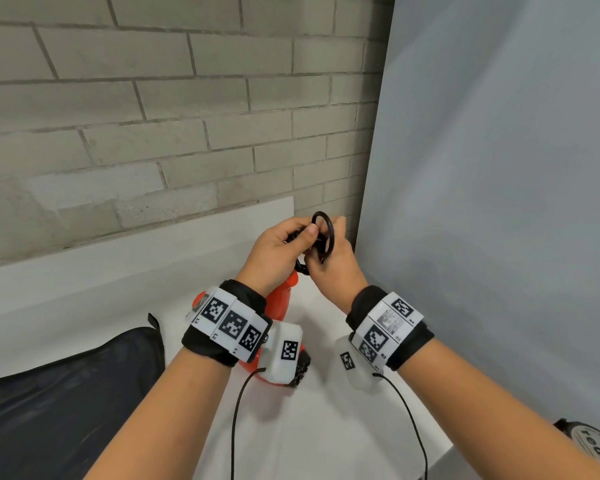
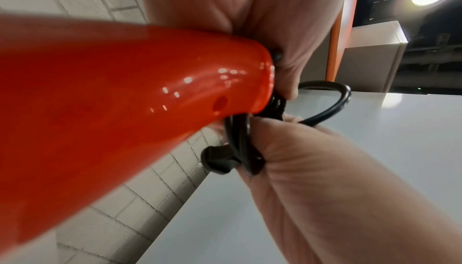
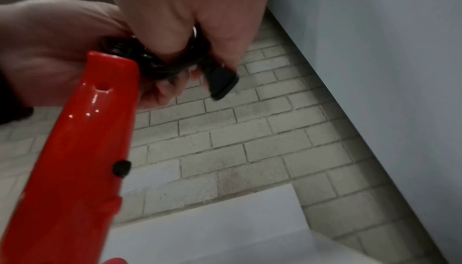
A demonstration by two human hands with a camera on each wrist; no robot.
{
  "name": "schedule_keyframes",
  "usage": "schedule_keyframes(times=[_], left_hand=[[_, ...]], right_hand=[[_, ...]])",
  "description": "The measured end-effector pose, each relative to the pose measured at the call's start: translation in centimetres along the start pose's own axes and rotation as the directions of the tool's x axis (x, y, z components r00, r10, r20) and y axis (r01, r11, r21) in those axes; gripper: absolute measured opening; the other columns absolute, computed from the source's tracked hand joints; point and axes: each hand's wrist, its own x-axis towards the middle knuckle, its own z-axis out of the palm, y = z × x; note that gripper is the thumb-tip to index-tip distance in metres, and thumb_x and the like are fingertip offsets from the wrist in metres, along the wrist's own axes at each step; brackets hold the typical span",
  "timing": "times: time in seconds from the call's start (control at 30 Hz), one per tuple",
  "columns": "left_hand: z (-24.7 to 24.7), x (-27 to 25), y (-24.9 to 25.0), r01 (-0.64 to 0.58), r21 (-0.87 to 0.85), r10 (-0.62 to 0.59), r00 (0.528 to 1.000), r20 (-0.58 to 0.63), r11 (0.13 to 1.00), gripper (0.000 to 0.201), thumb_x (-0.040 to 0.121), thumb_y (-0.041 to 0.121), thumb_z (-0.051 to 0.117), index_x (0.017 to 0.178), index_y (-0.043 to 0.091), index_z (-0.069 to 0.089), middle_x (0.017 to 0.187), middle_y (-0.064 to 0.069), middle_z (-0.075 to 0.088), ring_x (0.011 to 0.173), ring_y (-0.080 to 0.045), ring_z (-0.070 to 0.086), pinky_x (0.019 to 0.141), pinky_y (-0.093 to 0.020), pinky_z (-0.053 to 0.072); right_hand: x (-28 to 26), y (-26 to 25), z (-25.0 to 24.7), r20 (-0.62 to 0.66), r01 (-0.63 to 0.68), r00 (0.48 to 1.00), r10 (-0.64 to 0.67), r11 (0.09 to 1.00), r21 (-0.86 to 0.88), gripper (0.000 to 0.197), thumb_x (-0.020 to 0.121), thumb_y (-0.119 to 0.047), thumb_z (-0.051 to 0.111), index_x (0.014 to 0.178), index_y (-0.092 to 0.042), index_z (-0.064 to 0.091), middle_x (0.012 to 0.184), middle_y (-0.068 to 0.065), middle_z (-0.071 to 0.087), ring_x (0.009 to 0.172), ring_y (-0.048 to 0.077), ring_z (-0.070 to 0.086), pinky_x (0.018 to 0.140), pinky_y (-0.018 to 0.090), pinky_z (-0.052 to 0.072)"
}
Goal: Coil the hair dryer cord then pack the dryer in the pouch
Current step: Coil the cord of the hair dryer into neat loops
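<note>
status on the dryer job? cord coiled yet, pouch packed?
Mostly coiled: both hands, left and right, grip the bunched black cord at the end of the red dryer handle, the plug sticking out. Still in hand: finishing the coil. Left: packing. The dark pouch lies on the table, dryer not in it.

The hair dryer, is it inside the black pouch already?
No, the red hair dryer is out below both hands, while the black pouch lies apart on the table.

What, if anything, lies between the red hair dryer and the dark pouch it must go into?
Nothing visible: only bare white table separates the hair dryer from the pouch on its left. Both hands grip the coiled cord.
</note>
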Motion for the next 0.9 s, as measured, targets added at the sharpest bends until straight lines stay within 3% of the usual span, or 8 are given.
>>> schedule_keyframes(times=[0.07, 0.17, 0.23, 0.3, 0.5, 0.7, 0.8, 0.9], left_hand=[[-0.5, 0.2, 0.1, 0.02, -0.029, -0.02, 1.0, -0.018, 0.999, 0.018, 0.091, 0.015, 0.048, 0.095, 0.021, 0.065, 0.074, 0.01, 0.064, 0.056, 0.0, 0.054, 0.06, -0.01, 0.045], [-1.3, 0.4, 0.2, 0.079, -0.099, -0.083, 0.996, -0.044, 0.992, 0.026, 0.092, 0.017, 0.046, 0.115, 0.017, 0.06, 0.069, 0.007, 0.059, 0.044, -0.002, 0.046, 0.048, -0.011, 0.04], [-1.9, 0.4, 0.1, 0.08, -0.1, -0.086, 0.995, -0.057, 0.992, 0.022, 0.092, 0.019, 0.047, 0.107, 0.022, 0.063, 0.066, 0.009, 0.059, 0.042, -0.004, 0.043, 0.046, -0.012, 0.037], [-2.2, 0.3, 0.0, 0.078, -0.079, -0.084, 0.994, -0.073, 0.994, 0.018, 0.09, 0.019, 0.05, 0.09, 0.025, 0.067, 0.059, 0.014, 0.061, 0.042, -0.005, 0.042, 0.046, -0.013, 0.035], [-1.2, 0.1, 0.4, 0.057, -0.047, -0.058, 0.998, -0.029, 0.997, 0.013, 0.082, 0.004, 0.06, 0.076, 0.016, 0.064, 0.058, 0.015, 0.063, 0.047, 0.002, 0.051, 0.05, -0.008, 0.041], [-1.5, 0.0, 0.5, 0.111, -0.025, -0.111, 0.994, -0.004, 0.994, 0.016, 0.081, 0.007, 0.063, 0.094, 0.016, 0.065, 0.084, 0.004, 0.062, 0.058, 0.003, 0.059, 0.057, -0.012, 0.051], [-1.4, -0.3, 1.0, 0.149, -0.022, -0.148, 0.988, 0.044, 0.989, 0.015, 0.082, 0.007, 0.061, 0.096, 0.012, 0.065, 0.072, 0.011, 0.065, 0.052, 0.004, 0.057, 0.059, -0.012, 0.051], [-1.2, -0.5, 1.3, 0.159, -0.001, -0.158, 0.985, 0.07, 0.987, 0.021, 0.084, 0.007, 0.059, 0.105, 0.007, 0.063, 0.052, 0.016, 0.06, 0.046, 0.003, 0.053, 0.063, -0.014, 0.052]], right_hand=[[-0.1, 0.4, -0.5, 0.116, 0.006, 0.993, -0.006, 1.0, 0.007, 0.032, 0.089, 0.0, 0.045, 0.107, -0.022, 0.03, 0.081, -0.001, 0.06, 0.077, 0.02, 0.063, 0.075, 0.033, 0.052], [-0.6, 1.8, -1.2, 0.263, 0.036, 0.965, -0.012, 0.995, -0.089, 0.029, 0.092, -0.018, 0.046, 0.118, -0.019, 0.033, 0.081, 0.001, 0.063, 0.07, 0.018, 0.06, 0.067, 0.029, 0.048], [-1.2, 3.3, -1.6, 0.316, 0.069, 0.949, -0.008, 0.981, -0.183, 0.014, 0.093, -0.023, 0.041, 0.103, -0.015, 0.046, 0.069, -0.004, 0.055, 0.058, 0.007, 0.049, 0.058, 0.022, 0.039], [-1.6, 4.9, -2.0, 0.315, 0.013, 0.946, 0.07, 0.968, -0.253, 0.018, 0.096, -0.018, 0.037, 0.096, -0.007, 0.052, 0.06, -0.007, 0.043, 0.052, 0.005, 0.038, 0.054, 0.02, 0.031], [-1.2, 4.8, -1.9, 0.355, -0.081, 0.916, 0.188, 0.952, -0.295, 0.036, 0.093, -0.001, 0.033, 0.12, -0.017, 0.049, 0.082, 0.0, 0.055, 0.066, 0.012, 0.049, 0.068, 0.025, 0.043], [0.5, 3.2, -2.9, 0.118, -0.125, 0.982, 0.144, 0.98, -0.157, 0.017, 0.093, -0.015, 0.049, 0.083, -0.018, 0.062, 0.066, -0.003, 0.055, 0.058, 0.004, 0.047, 0.062, 0.027, 0.038], [1.8, 1.5, -4.1, 0.011, -0.078, 0.996, 0.084, 0.964, -0.253, 0.017, 0.091, -0.019, 0.05, 0.084, -0.017, 0.065, 0.074, 0.002, 0.061, 0.071, 0.02, 0.055, 0.067, 0.034, 0.044], [2.2, -0.4, -4.6, -0.06, -0.028, 0.998, 0.004, 0.915, -0.403, 0.02, 0.092, -0.023, 0.049, 0.092, -0.016, 0.067, 0.086, 0.001, 0.066, 0.082, 0.02, 0.057, 0.072, 0.035, 0.046]])
